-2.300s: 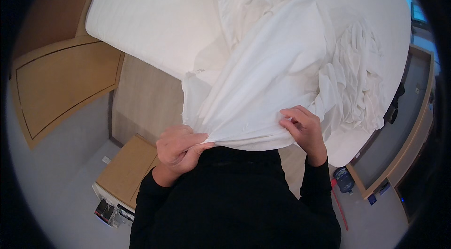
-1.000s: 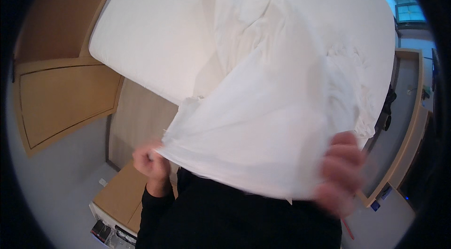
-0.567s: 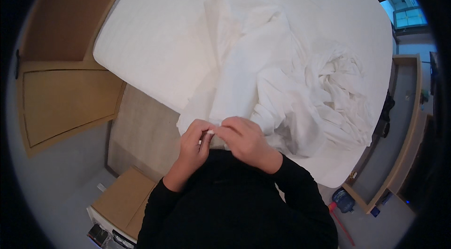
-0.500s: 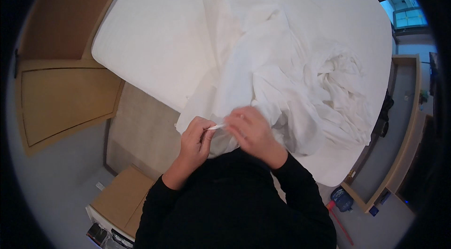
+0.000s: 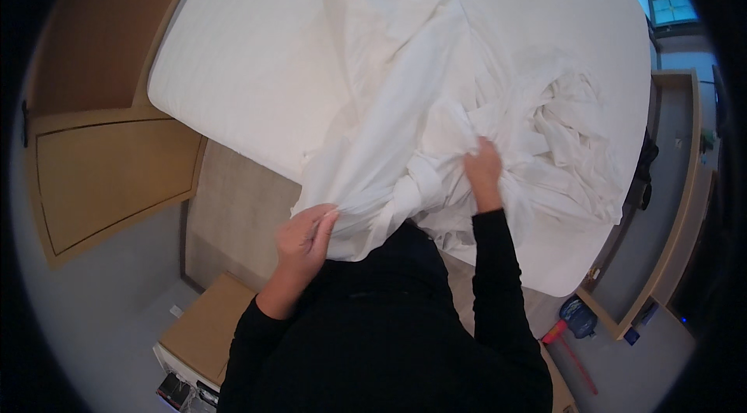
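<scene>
Bed: wide white mattress (image 5: 233, 63), bare across its left part.
Sheet: crumpled white cotton bed sheet (image 5: 436, 101) heaped on the mattress's right half, its near edge drawn off the bed toward the person.
Nightstand: small light wooden nightstand (image 5: 206, 331) below, near the left elbow.
Left hand (image 5: 305, 234): closed on the sheet's near edge, just off the mattress.
Right hand (image 5: 484, 168): reached further in, fingers gripping a fold amid the heap.

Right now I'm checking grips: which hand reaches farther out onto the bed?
The right hand, stretched into the crumpled white sheet over the mattress; the left hand pinches its near edge.
</scene>
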### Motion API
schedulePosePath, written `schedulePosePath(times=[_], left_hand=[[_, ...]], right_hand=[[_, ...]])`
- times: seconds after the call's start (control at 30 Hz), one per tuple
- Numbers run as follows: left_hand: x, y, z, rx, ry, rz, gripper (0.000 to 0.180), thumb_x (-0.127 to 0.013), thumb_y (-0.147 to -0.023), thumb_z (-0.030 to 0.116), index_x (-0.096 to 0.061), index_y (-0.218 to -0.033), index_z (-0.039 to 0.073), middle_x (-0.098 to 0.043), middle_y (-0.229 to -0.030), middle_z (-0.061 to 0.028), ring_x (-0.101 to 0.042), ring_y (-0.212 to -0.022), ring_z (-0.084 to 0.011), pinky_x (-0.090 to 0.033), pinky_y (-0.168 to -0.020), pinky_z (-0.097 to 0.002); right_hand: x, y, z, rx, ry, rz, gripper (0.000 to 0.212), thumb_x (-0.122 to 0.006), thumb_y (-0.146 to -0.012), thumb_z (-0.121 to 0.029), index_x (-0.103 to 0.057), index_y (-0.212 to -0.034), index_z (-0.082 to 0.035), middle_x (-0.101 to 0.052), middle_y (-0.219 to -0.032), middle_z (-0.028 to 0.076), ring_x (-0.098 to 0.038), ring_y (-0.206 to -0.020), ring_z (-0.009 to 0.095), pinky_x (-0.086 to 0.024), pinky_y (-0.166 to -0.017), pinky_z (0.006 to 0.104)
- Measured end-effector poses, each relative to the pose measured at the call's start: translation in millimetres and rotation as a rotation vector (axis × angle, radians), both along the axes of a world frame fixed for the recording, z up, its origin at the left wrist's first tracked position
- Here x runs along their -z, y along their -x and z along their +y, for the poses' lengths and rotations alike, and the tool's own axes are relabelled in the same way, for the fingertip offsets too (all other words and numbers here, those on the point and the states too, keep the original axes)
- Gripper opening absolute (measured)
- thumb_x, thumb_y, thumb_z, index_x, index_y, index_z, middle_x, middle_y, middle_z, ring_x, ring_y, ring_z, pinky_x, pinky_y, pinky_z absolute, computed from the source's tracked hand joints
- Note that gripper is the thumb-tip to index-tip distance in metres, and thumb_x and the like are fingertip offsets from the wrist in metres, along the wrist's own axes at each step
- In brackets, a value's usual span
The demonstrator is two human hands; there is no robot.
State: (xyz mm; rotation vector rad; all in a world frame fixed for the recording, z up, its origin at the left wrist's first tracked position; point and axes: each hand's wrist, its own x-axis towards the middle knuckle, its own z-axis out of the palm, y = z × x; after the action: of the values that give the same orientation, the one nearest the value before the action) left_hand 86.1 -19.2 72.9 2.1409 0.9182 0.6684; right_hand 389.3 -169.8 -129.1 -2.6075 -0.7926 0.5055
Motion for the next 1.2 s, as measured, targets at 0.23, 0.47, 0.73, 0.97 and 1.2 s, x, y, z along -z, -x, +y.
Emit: schedulePosePath(times=[0.23, 0.47, 0.73, 0.97, 1.2], left_hand=[[-4.7, 8.9, -0.7, -0.24, 0.236, -0.346, 0.012, -0.058, -0.093, 0.009, -0.062, -0.096, -0.002, -0.065, -0.092, -0.0086, -0.059, -0.082, -0.0122, -0.048, -0.075, -0.0266], [-12.8, -3.2, -2.4, -0.223, 0.447, -0.604, 0.017, -0.053, -0.097, 0.017, -0.053, -0.089, 0.002, -0.055, -0.081, -0.0031, -0.051, -0.074, -0.0092, -0.045, -0.071, -0.025], [-28.6, 0.3, -16.5, 0.181, 0.097, -0.299, 0.008, -0.06, -0.086, 0.006, -0.065, -0.086, -0.001, -0.065, -0.077, -0.0101, -0.058, -0.064, -0.0139, -0.045, -0.059, -0.0249], [-47.7, 22.0, -13.7, 0.422, -0.002, -0.452, 0.007, -0.059, -0.083, 0.001, -0.065, -0.082, -0.001, -0.057, -0.061, -0.0095, -0.054, -0.052, -0.0188, -0.039, -0.048, -0.0289], [-37.5, 52.6, -27.0, 0.104, -0.024, -0.363, 0.009, -0.061, -0.085, 0.005, -0.063, -0.083, -0.002, -0.061, -0.067, -0.0104, -0.057, -0.059, -0.0191, -0.044, -0.056, -0.0289]], right_hand=[[-136.6, -57.4, -210.1, 0.645, -0.977, -0.598, 0.035, -0.058, -0.085, 0.0, -0.055, -0.119, 0.009, -0.063, -0.109, 0.019, -0.063, -0.095, 0.025, -0.052, -0.083, 0.0357], [-107.2, -18.0, -362.9, 0.973, -0.258, -0.527, 0.033, -0.058, -0.082, -0.006, -0.057, -0.113, 0.006, -0.06, -0.114, 0.023, -0.061, -0.099, 0.03, -0.05, -0.085, 0.0365], [-118.6, 40.3, -162.5, 0.286, -0.543, -0.306, 0.03, -0.061, -0.079, 0.005, -0.061, -0.109, -0.003, -0.062, -0.112, 0.014, -0.058, -0.106, 0.027, -0.046, -0.089, 0.0357], [-191.2, 89.6, -15.0, -0.68, -0.659, 0.121, 0.017, -0.07, -0.072, -0.002, -0.065, -0.088, -0.006, -0.066, -0.091, 0.006, -0.06, -0.085, 0.026, -0.045, -0.075, 0.0327], [-188.1, 88.3, -37.0, -0.502, -0.712, -0.148, 0.012, -0.066, -0.075, 0.001, -0.062, -0.084, -0.004, -0.065, -0.085, 0.009, -0.06, -0.076, 0.024, -0.043, -0.069, 0.0333]])
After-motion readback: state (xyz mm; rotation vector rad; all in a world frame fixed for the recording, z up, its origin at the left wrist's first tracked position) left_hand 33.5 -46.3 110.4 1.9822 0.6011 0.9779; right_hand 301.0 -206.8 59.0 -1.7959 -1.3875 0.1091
